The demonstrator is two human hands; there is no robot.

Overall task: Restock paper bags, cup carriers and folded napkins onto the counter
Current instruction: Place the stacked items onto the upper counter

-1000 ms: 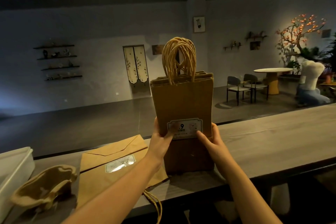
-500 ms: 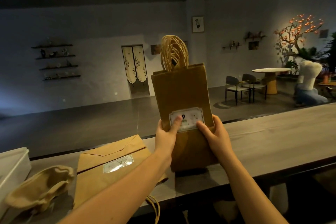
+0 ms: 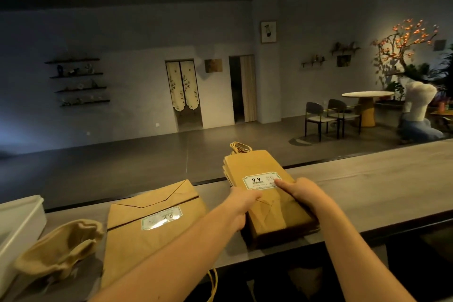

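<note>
so the stack of flat brown kraft paper bags (image 3: 269, 213) lies on the long grey counter (image 3: 367, 184), white sticker (image 3: 259, 180) on top reads "9.9", left hand (image 3: 242, 200) gripping its left edge, right hand (image 3: 304, 193) gripping the right edge, thumb on the sticker

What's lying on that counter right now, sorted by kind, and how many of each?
Paper bag piles: 2, the stack of small bags and the large bags
Pulp cup carrier: 1
White tub: 1
Total: 4
</note>
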